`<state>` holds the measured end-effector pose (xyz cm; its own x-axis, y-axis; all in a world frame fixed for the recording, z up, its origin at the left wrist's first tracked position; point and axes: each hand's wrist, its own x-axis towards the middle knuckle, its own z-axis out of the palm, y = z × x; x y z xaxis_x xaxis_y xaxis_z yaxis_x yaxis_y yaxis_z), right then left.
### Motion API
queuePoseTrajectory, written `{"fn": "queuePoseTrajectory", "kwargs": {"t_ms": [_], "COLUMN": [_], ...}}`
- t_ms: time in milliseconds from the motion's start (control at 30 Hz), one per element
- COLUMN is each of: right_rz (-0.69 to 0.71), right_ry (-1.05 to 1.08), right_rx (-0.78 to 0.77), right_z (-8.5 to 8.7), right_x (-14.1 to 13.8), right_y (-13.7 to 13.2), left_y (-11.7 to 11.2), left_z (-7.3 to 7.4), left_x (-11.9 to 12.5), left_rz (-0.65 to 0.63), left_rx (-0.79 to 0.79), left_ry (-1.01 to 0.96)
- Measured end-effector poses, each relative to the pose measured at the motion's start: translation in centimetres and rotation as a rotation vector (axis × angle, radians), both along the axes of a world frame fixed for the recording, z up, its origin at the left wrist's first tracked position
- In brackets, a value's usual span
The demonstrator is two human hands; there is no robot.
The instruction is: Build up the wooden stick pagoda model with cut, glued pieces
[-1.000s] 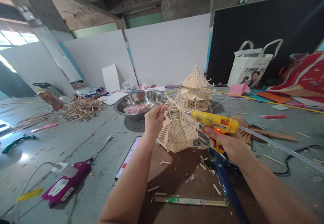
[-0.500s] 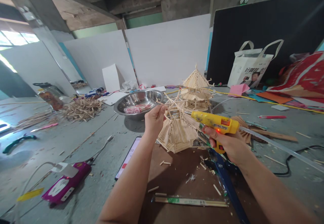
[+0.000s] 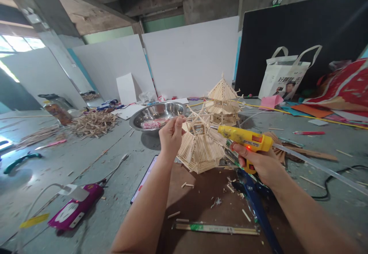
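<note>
A yellow hot glue gun (image 3: 244, 137) with a lit red light is gripped in my right hand (image 3: 258, 162), its nozzle pointing left at the top of a small wooden-stick pavilion model (image 3: 201, 150). This model has a sloping roof of pale sticks and a star-like frame of sticks above it. My left hand (image 3: 171, 137) is pinched closed just left of that frame; whatever lies between the fingertips is too small to make out. Behind stands a taller stick pagoda (image 3: 223, 97) with a pointed roof.
A steel bowl (image 3: 158, 116) holding plastic packets sits behind my left hand. A phone (image 3: 145, 179), a purple power strip (image 3: 76, 208) and a heap of wood pieces (image 3: 93, 123) lie leftward. Packaged sticks (image 3: 215, 228) lie in front, and blue-handled cutters (image 3: 258, 208) below the glue gun.
My left hand has drawn back a little to the left, away from the stick frame. The glue gun in my right hand has barely shifted.
</note>
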<state>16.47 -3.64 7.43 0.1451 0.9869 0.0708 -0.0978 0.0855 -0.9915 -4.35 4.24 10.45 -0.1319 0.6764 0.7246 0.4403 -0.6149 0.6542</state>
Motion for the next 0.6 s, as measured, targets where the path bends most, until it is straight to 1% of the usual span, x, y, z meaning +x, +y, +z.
{"fn": "queuePoseTrajectory", "kwargs": {"t_ms": [100,167,267,367,433,467,533,600], "right_rz": [-0.010,-0.017,-0.028,0.005,0.019,0.017,0.020,0.044], "right_ry": [-0.006,-0.013,-0.034,-0.035,-0.026,-0.025,-0.027,-0.027], "right_rx": [-0.004,-0.010,-0.009,0.026,0.059,0.079,0.117,0.150], "right_z": [0.2,0.3,0.6,0.9,1.0,1.0,1.0,1.0], "right_x": [0.0,0.0,-0.1,0.0,0.1,0.2,0.3,0.4], "right_y": [-0.1,-0.2,-0.6,-1.1,-1.3,-1.4,-1.6,-1.7], "left_y": [-0.6,-1.0,-1.8,-3.1,-4.5,-5.3,-6.9,-8.4], "left_z": [0.4,0.6,0.8,0.9,1.0,0.9,0.7,0.1], "left_x": [-0.2,-0.3,-0.6,-1.0,-1.5,-1.8,-2.3,-2.9], "left_rz": [0.047,0.062,0.085,0.127,0.151,0.145,0.084,-0.018], "left_rx": [0.089,0.135,0.170,0.153,0.099,0.046,-0.128,-0.357], "left_ry": [-0.064,-0.058,0.007,0.128,0.283,0.397,0.685,0.996]}}
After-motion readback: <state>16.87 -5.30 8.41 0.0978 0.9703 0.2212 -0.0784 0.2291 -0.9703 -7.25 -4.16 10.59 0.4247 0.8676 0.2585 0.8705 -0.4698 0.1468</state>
